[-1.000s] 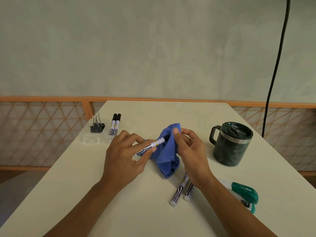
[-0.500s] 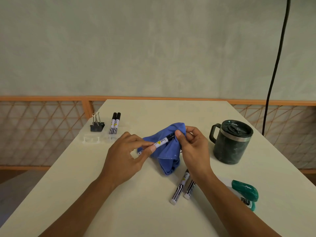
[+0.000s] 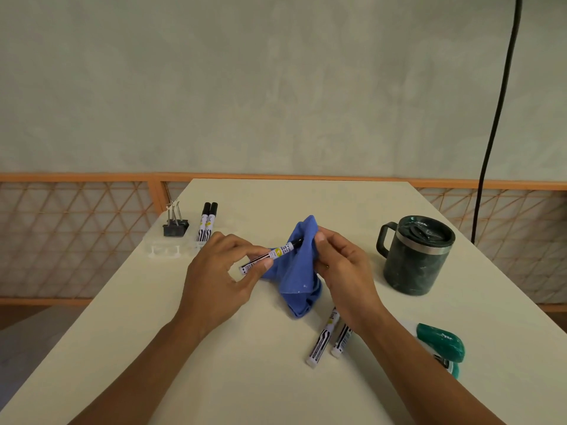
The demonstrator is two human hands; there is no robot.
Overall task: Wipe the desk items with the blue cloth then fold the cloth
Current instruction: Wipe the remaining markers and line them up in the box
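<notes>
My left hand (image 3: 219,279) pinches the white end of a marker (image 3: 271,254) between thumb and fingers. Its black cap end goes into the blue cloth (image 3: 299,271), which my right hand (image 3: 345,269) grips bunched around the tip, thumb on top. The cloth hangs down onto the white table (image 3: 214,378). Two more markers (image 3: 326,340) lie side by side near my right forearm. A dark green lidded mug (image 3: 414,254) stands to the right.
A clear tray (image 3: 167,248) at the back left holds two markers (image 3: 207,222) and black binder clips (image 3: 175,225). A green stapler (image 3: 443,348) lies at the right, partly behind my right arm. A black cable (image 3: 497,118) hangs at the far right.
The marker has slid further out of the cloth toward the left, showing more of its barrel and black cap. Both hands stayed close together at the table's middle, the cloth raised slightly.
</notes>
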